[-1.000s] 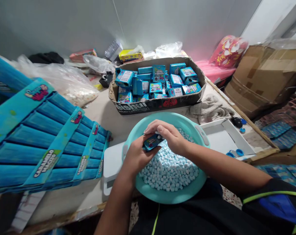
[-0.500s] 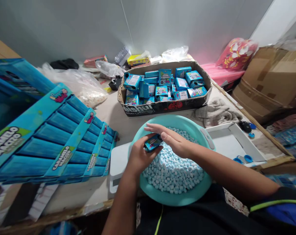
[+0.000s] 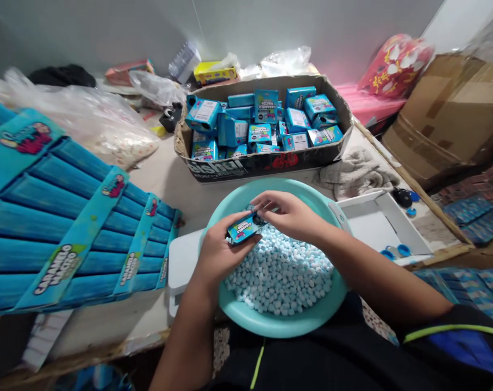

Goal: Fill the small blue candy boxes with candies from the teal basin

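My left hand (image 3: 219,244) is wrapped round a small blue candy box (image 3: 243,227) held on its side over the teal basin (image 3: 287,327). My right hand (image 3: 289,213) has its fingers bent over the right end of that box, touching it there; its fingertips are partly hidden. Pale blue and white candies (image 3: 282,277) lie heaped in the basin below both hands. Behind the basin stands a dark cardboard tray (image 3: 266,163) full of similar small blue boxes (image 3: 266,106).
Blue display cartons (image 3: 67,217) are stacked at the left, beside a white scale (image 3: 183,260). Right of the basin are a white box lid (image 3: 413,233), a grey cloth (image 3: 358,174) and a large cardboard box (image 3: 445,119). A clear bag (image 3: 95,125) lies at the back left.
My right hand has gone from flat and outstretched to curled fingers at the box's end. The view has shifted, and the small box now shows more of its printed face.
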A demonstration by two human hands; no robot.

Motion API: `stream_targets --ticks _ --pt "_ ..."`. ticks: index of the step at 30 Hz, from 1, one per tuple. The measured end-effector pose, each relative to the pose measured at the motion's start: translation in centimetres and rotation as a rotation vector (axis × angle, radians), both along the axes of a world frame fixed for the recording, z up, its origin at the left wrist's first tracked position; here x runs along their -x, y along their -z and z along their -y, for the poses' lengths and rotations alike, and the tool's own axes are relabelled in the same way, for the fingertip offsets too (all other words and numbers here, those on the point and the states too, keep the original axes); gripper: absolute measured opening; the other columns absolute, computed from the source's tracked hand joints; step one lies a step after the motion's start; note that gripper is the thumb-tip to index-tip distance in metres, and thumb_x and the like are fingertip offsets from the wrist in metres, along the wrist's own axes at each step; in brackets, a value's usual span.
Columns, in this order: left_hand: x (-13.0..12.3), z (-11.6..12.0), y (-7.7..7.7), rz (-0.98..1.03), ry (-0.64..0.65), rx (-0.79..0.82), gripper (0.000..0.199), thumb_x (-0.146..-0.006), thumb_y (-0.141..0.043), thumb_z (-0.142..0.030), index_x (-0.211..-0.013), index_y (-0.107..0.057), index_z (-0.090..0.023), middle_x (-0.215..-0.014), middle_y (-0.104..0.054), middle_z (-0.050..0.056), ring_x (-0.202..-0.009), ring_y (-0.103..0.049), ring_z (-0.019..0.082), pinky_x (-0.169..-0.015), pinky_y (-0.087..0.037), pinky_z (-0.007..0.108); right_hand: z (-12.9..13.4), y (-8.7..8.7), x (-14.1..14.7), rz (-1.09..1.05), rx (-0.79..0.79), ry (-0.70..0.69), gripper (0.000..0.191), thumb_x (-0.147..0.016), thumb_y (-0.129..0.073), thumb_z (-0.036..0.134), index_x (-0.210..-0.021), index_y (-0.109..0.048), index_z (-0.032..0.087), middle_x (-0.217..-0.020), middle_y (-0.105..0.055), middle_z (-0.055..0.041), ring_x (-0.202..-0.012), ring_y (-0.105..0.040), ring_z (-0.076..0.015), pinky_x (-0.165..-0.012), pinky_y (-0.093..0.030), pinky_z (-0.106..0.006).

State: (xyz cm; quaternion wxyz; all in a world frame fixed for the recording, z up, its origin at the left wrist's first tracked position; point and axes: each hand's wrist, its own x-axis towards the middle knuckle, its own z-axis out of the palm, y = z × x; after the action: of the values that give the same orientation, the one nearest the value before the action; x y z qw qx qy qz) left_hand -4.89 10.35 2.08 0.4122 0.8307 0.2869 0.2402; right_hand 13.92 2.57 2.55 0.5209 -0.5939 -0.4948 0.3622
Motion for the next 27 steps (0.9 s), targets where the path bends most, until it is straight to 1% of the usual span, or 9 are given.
stream_targets --ticks 4,11,14,16,19,20,22,25,27 --pt "0.1 0.1 -0.1 -0.014 0.035 -0.037 0.050 -0.079 -0.080 -0.039 -0.125 -0.070 -0.022 -0.118 -0.075 0.009 -0.106 -0.073 0.028 -0.099 -0.059 0.044 -0.2 -0.5 0.1 0.021 0.117 -0.066 0.022 -0.083 -0.067 0.022 -0.105 -0.069 0.017 -0.094 -0.066 -0.0032 -0.074 -0.058 -0.0135 -0.069 -0.049 -0.029" --pt "0.4 0.2 -0.3 0.053 0.063 -0.025 0.047 -0.079 -0.081 -0.036 -0.124 -0.071 -0.025 -0.116 -0.076 0.006 -0.102 -0.074 0.026 -0.093 -0.061 0.039 -0.5 0.0 -0.3 -0.386 0.242 -0.151 0.052 -0.069 -0.086 0.026 -0.116 -0.063 0.021 -0.095 -0.060 -0.0006 -0.065 -0.053 -0.0086 -0.053 -0.043 -0.021" --pt "0.5 0.3 -0.2 0.053 0.097 -0.058 0.046 -0.079 -0.081 -0.034 -0.122 -0.071 -0.026 -0.118 -0.076 0.006 -0.106 -0.073 0.026 -0.097 -0.059 0.041 -0.6 0.1 0.1 -0.350 0.241 -0.154 0.056 -0.065 -0.090 0.025 -0.114 -0.064 0.020 -0.089 -0.057 0.0015 -0.065 -0.052 -0.0081 -0.053 -0.042 -0.020" --pt "0.5 0.3 -0.1 0.057 0.072 -0.049 0.045 -0.078 -0.081 -0.033 -0.121 -0.072 -0.026 -0.116 -0.076 0.006 -0.105 -0.073 0.026 -0.096 -0.060 0.041 -0.7 -0.1 0.2 -0.300 0.256 -0.143 0.047 -0.076 -0.084 0.034 -0.115 -0.063 0.020 -0.089 -0.058 0.0003 -0.064 -0.053 -0.0089 -0.053 -0.043 -0.021" --pt "0.5 0.2 -0.2 0.099 -0.065 0.015 0.049 -0.076 -0.083 -0.035 -0.122 -0.071 -0.024 -0.115 -0.076 0.007 -0.103 -0.074 0.027 -0.095 -0.061 0.042 -0.7 -0.5 -0.1 -0.069 0.279 -0.073 0.033 -0.102 -0.048 0.046 -0.120 -0.061 0.021 -0.099 -0.064 -0.0060 -0.070 -0.060 -0.0134 -0.060 -0.051 -0.027" --pt "0.4 0.2 -0.2 0.121 -0.119 0.038 0.052 -0.074 -0.084 -0.036 -0.122 -0.071 -0.023 -0.115 -0.076 0.007 -0.102 -0.074 0.027 -0.094 -0.061 0.042 -0.7 -0.5 -0.2 0.100 0.287 -0.030 0.035 -0.105 -0.041 0.043 -0.121 -0.061 0.020 -0.105 -0.064 -0.0087 -0.079 -0.064 -0.0166 -0.069 -0.053 -0.030" --pt "0.4 0.1 -0.3 0.165 -0.211 0.098 0.054 -0.071 -0.086 -0.036 -0.121 -0.071 -0.021 -0.112 -0.076 0.008 -0.099 -0.075 0.027 -0.091 -0.063 0.042 -0.4 -0.3 -0.1 0.494 0.381 -0.006 0.035 -0.105 -0.042 0.041 -0.122 -0.063 0.018 -0.118 -0.063 -0.0151 -0.105 -0.064 -0.0261 -0.088 -0.053 -0.040" --pt "0.2 0.1 -0.5 0.220 -0.312 0.196 0.053 -0.069 -0.087 -0.034 -0.118 -0.071 -0.019 -0.107 -0.077 0.007 -0.095 -0.075 0.026 -0.088 -0.064 0.040 0.2 0.4 0.9 0.899 0.598 -0.208 0.056 -0.095 -0.056 0.058 -0.130 -0.062 0.015 -0.132 -0.056 -0.0252 -0.123 -0.055 -0.0420 -0.098 -0.047 -0.056" --pt "0.1 0.1 -0.6 0.257 -0.375 0.224 0.056 -0.069 -0.086 -0.033 -0.121 -0.069 -0.020 -0.111 -0.075 0.008 -0.097 -0.075 0.025 -0.088 -0.063 0.038 0.5 0.7 1.9 0.994 0.595 -0.376 0.078 -0.085 -0.061 0.073 -0.134 -0.059 0.012 -0.133 -0.054 -0.0288 -0.124 -0.053 -0.0463 -0.096 -0.048 -0.058"
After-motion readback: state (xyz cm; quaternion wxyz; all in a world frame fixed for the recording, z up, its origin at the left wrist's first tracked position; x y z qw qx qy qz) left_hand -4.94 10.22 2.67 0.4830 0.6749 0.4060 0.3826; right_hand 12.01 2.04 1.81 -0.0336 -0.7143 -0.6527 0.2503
